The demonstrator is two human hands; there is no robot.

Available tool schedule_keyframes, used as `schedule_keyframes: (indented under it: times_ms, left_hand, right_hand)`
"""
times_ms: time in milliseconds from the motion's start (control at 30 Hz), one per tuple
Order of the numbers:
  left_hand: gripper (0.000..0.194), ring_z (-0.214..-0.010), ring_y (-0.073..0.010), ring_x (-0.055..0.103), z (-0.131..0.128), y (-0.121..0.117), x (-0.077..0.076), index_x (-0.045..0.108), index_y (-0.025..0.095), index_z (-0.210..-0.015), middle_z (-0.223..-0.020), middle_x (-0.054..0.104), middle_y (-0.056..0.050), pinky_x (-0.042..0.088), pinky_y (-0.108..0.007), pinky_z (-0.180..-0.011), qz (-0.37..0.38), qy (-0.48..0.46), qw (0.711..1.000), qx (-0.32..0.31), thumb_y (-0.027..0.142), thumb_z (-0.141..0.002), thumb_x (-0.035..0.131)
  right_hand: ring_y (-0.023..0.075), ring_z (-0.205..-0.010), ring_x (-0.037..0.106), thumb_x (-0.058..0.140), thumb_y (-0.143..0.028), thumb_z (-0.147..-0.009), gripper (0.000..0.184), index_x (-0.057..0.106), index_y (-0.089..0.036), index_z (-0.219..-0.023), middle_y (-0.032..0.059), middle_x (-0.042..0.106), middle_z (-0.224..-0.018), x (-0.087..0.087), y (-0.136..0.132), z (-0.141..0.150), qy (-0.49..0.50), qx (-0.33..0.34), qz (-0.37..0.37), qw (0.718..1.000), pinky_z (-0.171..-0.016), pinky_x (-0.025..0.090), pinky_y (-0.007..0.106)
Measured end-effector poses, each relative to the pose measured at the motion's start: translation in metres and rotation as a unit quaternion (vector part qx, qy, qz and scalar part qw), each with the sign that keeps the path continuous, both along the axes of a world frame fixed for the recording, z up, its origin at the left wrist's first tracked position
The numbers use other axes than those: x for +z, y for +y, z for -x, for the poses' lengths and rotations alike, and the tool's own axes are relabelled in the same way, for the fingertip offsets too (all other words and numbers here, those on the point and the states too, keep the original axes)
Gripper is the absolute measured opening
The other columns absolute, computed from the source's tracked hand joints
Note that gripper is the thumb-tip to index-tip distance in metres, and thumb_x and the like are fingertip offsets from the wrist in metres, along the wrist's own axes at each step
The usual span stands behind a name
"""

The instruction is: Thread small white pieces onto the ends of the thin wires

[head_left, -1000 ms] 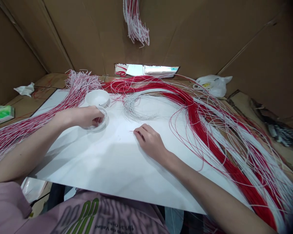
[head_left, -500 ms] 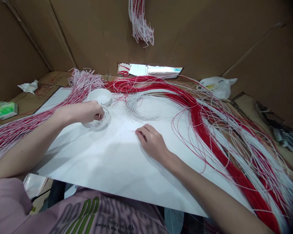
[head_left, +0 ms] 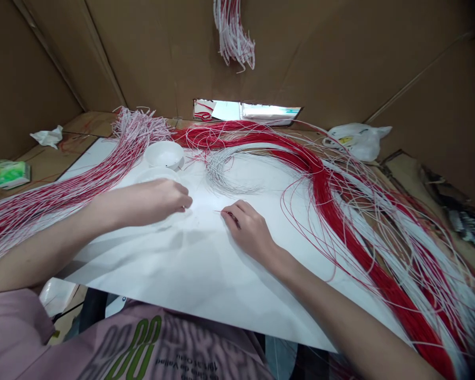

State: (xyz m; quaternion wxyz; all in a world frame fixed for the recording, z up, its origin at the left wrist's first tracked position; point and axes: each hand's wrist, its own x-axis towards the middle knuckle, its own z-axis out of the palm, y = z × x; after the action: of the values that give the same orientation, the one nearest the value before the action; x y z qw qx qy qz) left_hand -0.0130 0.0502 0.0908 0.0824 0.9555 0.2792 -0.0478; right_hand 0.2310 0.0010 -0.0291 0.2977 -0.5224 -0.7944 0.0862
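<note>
At middle of white board [head_left: 206,274], thin red strand [head_left: 217,211] pokes leftward from right hand [head_left: 250,229], thumb and forefinger pinched on it. Looks light, springy, maybe slippery, easily bent; best held just behind tip. Left hand [head_left: 170,199] near, fingertips together, cannot tell whether on anything. Beyond: white dish [head_left: 158,172], white bowl [head_left: 164,153], red bundle [head_left: 319,182].

Nr dish [head_left: 155,174] mostly hidden by L hand [head_left: 162,200]; contents unclear.

A thin red strand [head_left: 217,211] juts leftward from the right fingers [head_left: 238,207], near a half-hidden white dish [head_left: 158,173]
</note>
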Motion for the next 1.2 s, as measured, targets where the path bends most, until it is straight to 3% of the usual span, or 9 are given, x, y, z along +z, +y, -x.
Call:
schedule_keyframes:
  times_ms: [133, 333, 500, 667, 833, 1000, 1200]
  left_hand:
    - [0.025, -0.072, -0.0205, 0.061, -0.014, -0.015, -0.02, 0.059, 0.015, -0.077, -0.078, 0.063, -0.007, 0.038, -0.029, -0.062, -0.01, 0.077, 0.994, -0.071, -0.005, -0.081, 0.044]
    - [0.026, -0.075, -0.0211, 0.062, -0.017, -0.013, -0.043, 0.059, 0.014, -0.078, -0.081, 0.064, -0.008, 0.038, -0.03, -0.063, -0.004, 0.059, 0.995, -0.075, -0.006, -0.081, 0.043]
    - [0.019, -0.077, -0.0195, 0.062, -0.014, -0.007, -0.023, 0.064, 0.014, -0.087, -0.082, 0.065, -0.007, 0.04, -0.027, -0.065, 0.036, 0.027, 0.998, -0.04, 0.007, -0.09, 0.047]
    - [0.02, -0.078, -0.0181, 0.061, 0.013, 0.022, 0.001, 0.067, 0.017, -0.096, -0.089, 0.066, -0.007, 0.041, -0.027, -0.068, -0.004, -0.016, 0.997, 0.073, 0.017, -0.091, 0.047]
    - [0.011, -0.063, -0.0136, 0.053, 0.03, 0.049, -0.009, 0.066, 0.018, -0.083, -0.078, 0.064, -0.003, 0.035, -0.024, -0.057, 0.084, 0.091, 0.988, 0.096, 0.015, -0.081, 0.055]
    - [0.017, -0.06, -0.0117, 0.048, 0.023, 0.052, -0.015, 0.062, 0.015, -0.068, -0.068, 0.061, -0.002, 0.034, -0.023, -0.057, 0.097, 0.094, 0.986, 0.097, 0.009, -0.078, 0.051]
    - [0.021, -0.056, -0.0126, 0.049, 0.027, 0.054, -0.009, 0.063, 0.016, -0.065, -0.062, 0.058, -0.002, 0.034, -0.024, -0.055, 0.09, 0.08, 0.987, 0.107, 0.012, -0.079, 0.047]
  right_hand:
    - [0.018, -0.087, 0.059, 0.05, -0.019, -0.096, 0.016, 0.065, -0.019, -0.09, 0.0034, 0.062, -0.089, 0.001, 0.0, 0.001, -0.007, -0.002, -0.001, 1.0, -0.072, 0.043, 0.029]
    - [0.0186, -0.086, 0.059, 0.048, -0.02, -0.096, 0.018, 0.065, -0.02, -0.09, 0.0039, 0.063, -0.088, 0.002, 0.0, 0.001, -0.008, -0.006, 0.003, 1.0, -0.07, 0.044, 0.03]
    - [0.0188, -0.087, 0.059, 0.046, -0.021, -0.097, 0.02, 0.065, -0.021, -0.09, 0.0044, 0.063, -0.089, 0.002, 0.0, 0.001, -0.002, -0.004, 0.007, 1.0, -0.071, 0.044, 0.03]
    - [0.0184, -0.086, 0.058, 0.046, -0.02, -0.097, 0.02, 0.065, -0.02, -0.09, 0.0043, 0.062, -0.089, 0.002, 0.0, 0.0, 0.002, 0.0, 0.012, 1.0, -0.071, 0.044, 0.03]
    - [0.0185, -0.086, 0.058, 0.045, -0.02, -0.097, 0.02, 0.064, -0.02, -0.091, 0.0044, 0.062, -0.09, 0.002, 0.0, 0.0, 0.002, 0.001, 0.014, 1.0, -0.071, 0.043, 0.03]
    - [0.0191, -0.087, 0.059, 0.045, -0.022, -0.097, 0.021, 0.064, -0.021, -0.091, 0.0053, 0.063, -0.09, 0.002, 0.0, -0.001, 0.001, 0.002, 0.012, 1.0, -0.072, 0.044, 0.031]
    - [0.0185, -0.086, 0.059, 0.045, -0.021, -0.097, 0.021, 0.065, -0.021, -0.089, 0.0046, 0.062, -0.089, 0.004, -0.001, 0.0, 0.005, -0.002, 0.019, 1.0, -0.07, 0.043, 0.03]
